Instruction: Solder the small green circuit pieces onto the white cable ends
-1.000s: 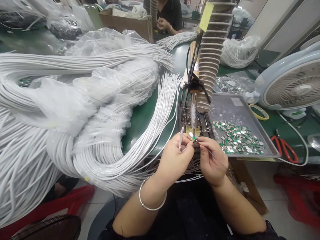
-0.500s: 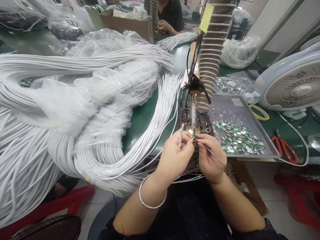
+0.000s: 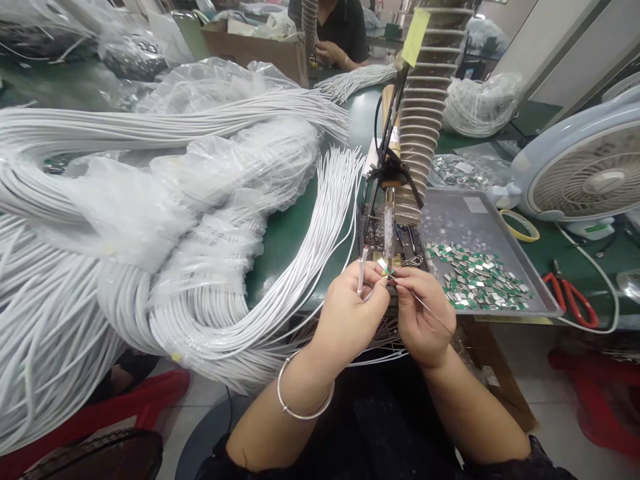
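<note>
- Left hand (image 3: 353,310): forearm rises from the lower edge, angled inward; wrist bears a silver bangle (image 3: 300,418). Grip pinched at thumb and index finger on a small rectangular green-and-silver piece (image 3: 383,265). A white, round-jacketed cable end (image 3: 361,279) stands upright between the fingers of the same hand.
- Right hand (image 3: 425,317): forearm converges from the opposite side, fingers curled. Grip nearly closed, thumb against index finger, on a thin grey wire (image 3: 425,305) running from the piece back across the palm.
- Piece position: between both sets of fingertips, in front of the slender whitish metal rod (image 3: 389,230), which points downward. Contact with the rod cannot be determined.
- Straight ahead: a black support frame (image 3: 391,172) and a ribbed translucent hose (image 3: 423,127) obstruct the area beyond the hands.
- Left side: a thick bundle of white cables (image 3: 295,280) covers much of the green table (image 3: 280,250).
- Right side: a grey rectangular tray (image 3: 450,210) contains loose green-and-silver pieces (image 3: 485,280). Beyond its right edge lie a yellow tape roll (image 3: 531,234), a red-handled cutting tool (image 3: 575,303) and a pale-blue fan (image 3: 595,177).
</note>
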### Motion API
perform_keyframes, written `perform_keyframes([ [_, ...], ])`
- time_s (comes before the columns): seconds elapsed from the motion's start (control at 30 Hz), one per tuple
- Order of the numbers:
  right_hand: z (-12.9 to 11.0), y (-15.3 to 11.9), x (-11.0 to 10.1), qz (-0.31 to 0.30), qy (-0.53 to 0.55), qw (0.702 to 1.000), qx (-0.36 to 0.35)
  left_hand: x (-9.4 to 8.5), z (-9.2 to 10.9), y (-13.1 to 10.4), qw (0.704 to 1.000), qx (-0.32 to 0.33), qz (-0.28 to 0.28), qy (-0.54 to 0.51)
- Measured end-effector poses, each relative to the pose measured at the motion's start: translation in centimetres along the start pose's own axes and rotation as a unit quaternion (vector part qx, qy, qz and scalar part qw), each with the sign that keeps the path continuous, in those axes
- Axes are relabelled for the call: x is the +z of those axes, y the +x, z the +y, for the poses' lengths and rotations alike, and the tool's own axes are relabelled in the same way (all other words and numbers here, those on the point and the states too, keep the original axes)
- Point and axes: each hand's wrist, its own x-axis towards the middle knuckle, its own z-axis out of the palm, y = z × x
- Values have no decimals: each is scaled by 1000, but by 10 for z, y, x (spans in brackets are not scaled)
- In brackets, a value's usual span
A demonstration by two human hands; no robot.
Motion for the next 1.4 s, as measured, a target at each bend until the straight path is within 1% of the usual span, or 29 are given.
perform_keyframes([
  [0.27, -1, -2, -2, -15, 5, 1000, 16, 0, -6, -1, 1000, -2, -6, -16],
  [0.5, -1, -9, -7, -48, 18, 998, 28, 1, -16, -4, 999, -7, -19, -43],
  [0.57, -2, -13, -8, -29, 38, 998, 47, 0, -20, -6, 999, -2, -25, -34],
  [0.63, -3, -17, -9, 5, 73, 994, 84, -2, -25, -9, 999, 12, -32, -14],
  [0.7, -5, -21, -10, 32, 135, 980, 140, -4, -31, -13, 998, 40, -42, 15],
  [0.73, -6, -23, -11, 36, 175, 969, 172, -5, -34, -15, 997, 54, -47, 31],
  [0.8, -8, -24, -14, 25, 260, 936, 236, -7, -39, -19, 995, 66, -59, 54],
  [0.87, -10, -22, -18, 4, 328, 901, 283, -8, -42, -23, 992, 74, -71, 70],
  [0.97, -9, -16, -28, -46, 379, 859, 340, -11, -44, -29, 987, 103, -74, 96],
  [1.03, -9, -13, -34, -75, 390, 841, 367, -12, -44, -32, 983, 118, -67, 125],
  [1.07, -9, -12, -37, -78, 389, 838, 374, -12, -43, -33, 981, 119, -64, 140],
  [1.13, -10, -13, -40, -60, 376, 846, 373, -13, -42, -34, 980, 101, -66, 160],
  [1.2, -11, -16, -42, -32, 341, 870, 355, -14, -42, -34, 982, 70, -81, 153],
  [1.23, -11, -17, -43, -21, 311, 887, 340, -14, -42, -34, 985, 54, -92, 138],
  [1.3, -9, -16, -47, -9, 218, 931, 294, -14, -44, -31, 989, 26, -119, 85],
  [1.37, -3, -11, -53, -7, 85, 972, 221, -14, -48, -27, 989, 3, -147, 6],
  [1.4, 2, -7, -57, -7, 16, 984, 176, -15, -51, -24, 986, -7, -160, -38],
])
